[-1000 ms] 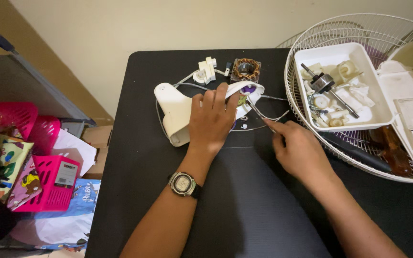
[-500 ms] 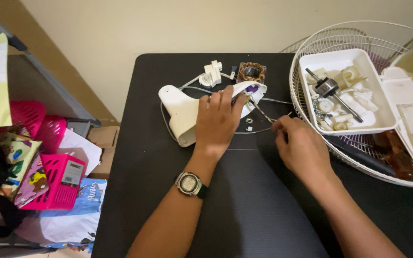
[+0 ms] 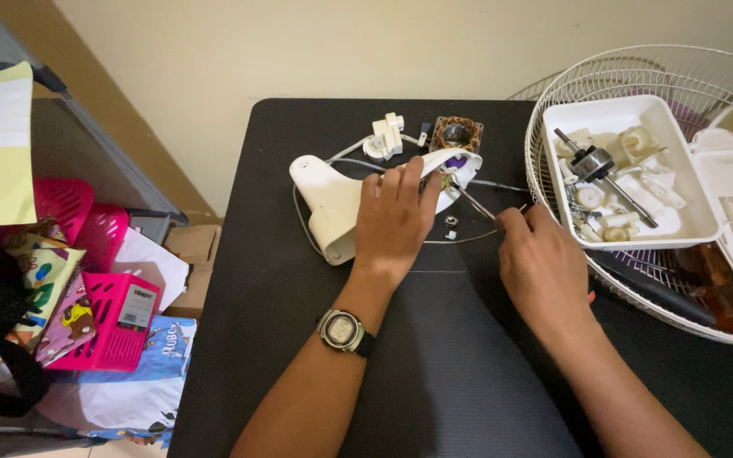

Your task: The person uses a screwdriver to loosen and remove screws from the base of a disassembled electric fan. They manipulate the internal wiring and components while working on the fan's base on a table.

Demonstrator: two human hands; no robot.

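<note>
Since a second ago, my left hand (image 3: 394, 222) has stayed pressed on the cream plastic fan housing (image 3: 337, 203), while my right hand (image 3: 540, 265) has crept slightly closer along the thin metal tool (image 3: 474, 202). I see the left hand lying flat and fairly spread, fingers over the housing's open end, pinning rather than gripping it. The right hand is pinched shut on the tool's near end, its tip pointing into the housing by the purple part (image 3: 454, 161). I judge that a slip of that tip could nick the thin wires (image 3: 502, 184) or flick the small nut (image 3: 450, 221) lying loose on the black counter (image 3: 434, 373). Beyond sit the copper-wound stator (image 3: 456, 133), a white bracket (image 3: 386, 138), then the white tray (image 3: 629, 174) of parts resting on the wire fan guard (image 3: 553, 102).
</note>
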